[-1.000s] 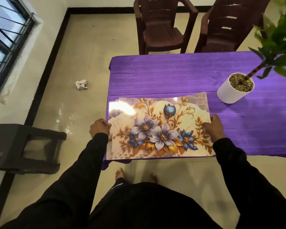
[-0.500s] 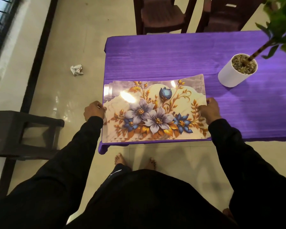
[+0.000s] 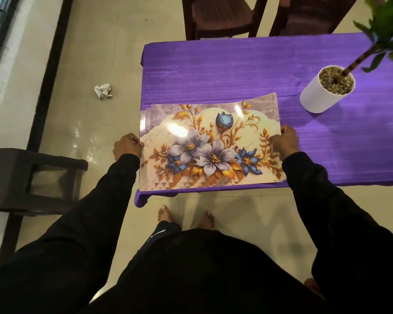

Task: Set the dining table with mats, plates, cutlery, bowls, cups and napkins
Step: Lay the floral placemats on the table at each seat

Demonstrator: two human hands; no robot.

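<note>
Gripping the mats (image 3: 210, 143) by their short edges, the left hand (image 3: 127, 147) and right hand (image 3: 285, 141) pinch a fanned stack lying at the table's (image 3: 213, 71) near left corner. Glossy sheets may slide apart or off that near edge if one is lifted carelessly, and a wide swing right could knock the pot (image 3: 325, 91).

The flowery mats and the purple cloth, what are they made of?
The flowery mats look like glossy plastic or laminate: bright light spots reflect off the top one, and the edges stay flat and stiff. The purple cloth looks like a silky woven fabric, with fine lines and a soft sheen, drooping at the corner.
</note>
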